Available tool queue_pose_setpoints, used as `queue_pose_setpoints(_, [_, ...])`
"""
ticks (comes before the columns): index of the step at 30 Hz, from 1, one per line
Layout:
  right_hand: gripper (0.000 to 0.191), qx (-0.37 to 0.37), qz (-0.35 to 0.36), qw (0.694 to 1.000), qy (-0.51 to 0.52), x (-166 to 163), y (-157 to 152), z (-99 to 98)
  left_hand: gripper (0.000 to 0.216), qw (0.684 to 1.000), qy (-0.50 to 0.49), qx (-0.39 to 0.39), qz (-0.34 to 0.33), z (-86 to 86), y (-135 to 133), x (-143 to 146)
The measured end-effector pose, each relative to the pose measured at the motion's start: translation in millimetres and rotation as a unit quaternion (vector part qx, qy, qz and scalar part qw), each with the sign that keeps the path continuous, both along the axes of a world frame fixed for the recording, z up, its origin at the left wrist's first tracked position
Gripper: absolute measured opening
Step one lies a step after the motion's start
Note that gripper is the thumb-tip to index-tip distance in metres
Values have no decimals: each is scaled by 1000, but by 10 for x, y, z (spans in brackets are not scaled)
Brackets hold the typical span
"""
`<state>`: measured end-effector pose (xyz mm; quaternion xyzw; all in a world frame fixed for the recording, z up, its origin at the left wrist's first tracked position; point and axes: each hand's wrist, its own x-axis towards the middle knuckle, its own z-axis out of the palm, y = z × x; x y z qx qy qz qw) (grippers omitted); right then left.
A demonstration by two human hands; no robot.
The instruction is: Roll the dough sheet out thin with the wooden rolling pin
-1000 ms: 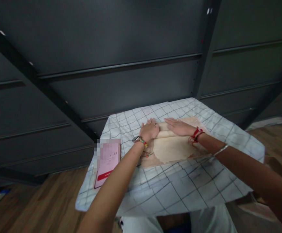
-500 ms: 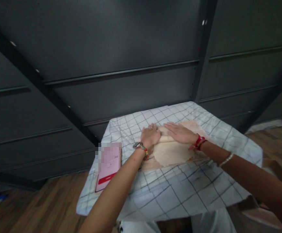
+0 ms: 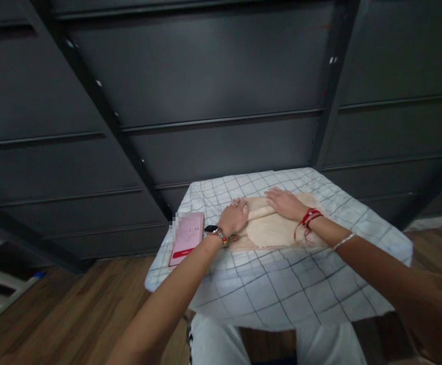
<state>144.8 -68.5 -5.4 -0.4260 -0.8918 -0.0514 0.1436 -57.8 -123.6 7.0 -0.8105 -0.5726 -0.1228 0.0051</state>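
Note:
A flat sheet of pale dough (image 3: 274, 230) lies on a white checked cloth (image 3: 281, 284) over a small table. Its far edge is rolled into a thick tube (image 3: 259, 208). My left hand (image 3: 235, 215) rests palm down on the left end of the roll, fingers stretched forward; a watch and beaded band sit on that wrist. My right hand (image 3: 285, 203) lies flat on the right part of the roll, fingers out, with red threads round the wrist and a thin bangle further up the arm.
A pink phone (image 3: 187, 237) lies on the cloth's left edge, its top blurred. Dark metal panels and slanted beams (image 3: 221, 101) rise just behind the table. Wooden floor (image 3: 72, 304) spreads to the left and right. White trousers (image 3: 221, 344) show below the table's near edge.
The view has tilted so the table sits lower and farther right in the picture. Both hands stay on the dough roll, which has come a little nearer over the flat sheet.

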Motion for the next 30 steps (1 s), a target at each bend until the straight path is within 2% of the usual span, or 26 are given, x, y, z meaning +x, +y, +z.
queue_pose_setpoints(3, [39, 7, 98, 995, -10, 148, -178, -15, 36, 999, 28, -21, -22, -48, -264, -157])
queue_pose_setpoints(8, [28, 7, 124, 992, -30, 239, -416, 37, 42, 999, 15, -9, -33, -74, -772, -177])
queue_pose_setpoints(12, [22, -13, 176, 984, -34, 235, -493, 132, 48, 999, 23, -11, -27, -82, -999, -101])
queue_pose_setpoints(17, [31, -85, 237, 968, -17, 288, -409, 155, 49, 999, 52, -2, -9, -88, -1018, -39])
queue_pose_setpoints(20, [35, -102, 242, 965, 6, 253, -298, 125, 47, 999, 47, 16, 21, -105, -948, 46])
queue_pose_setpoints(26, [45, -88, 163, 983, 1, -53, -44, 5, 43, 993, -4, 54, 107, -243, -785, 232])
queue_pose_setpoints(30, [48, -75, 112, 991, -2, -329, 150, -64, 43, 990, -45, 61, 119, -353, -724, 268])
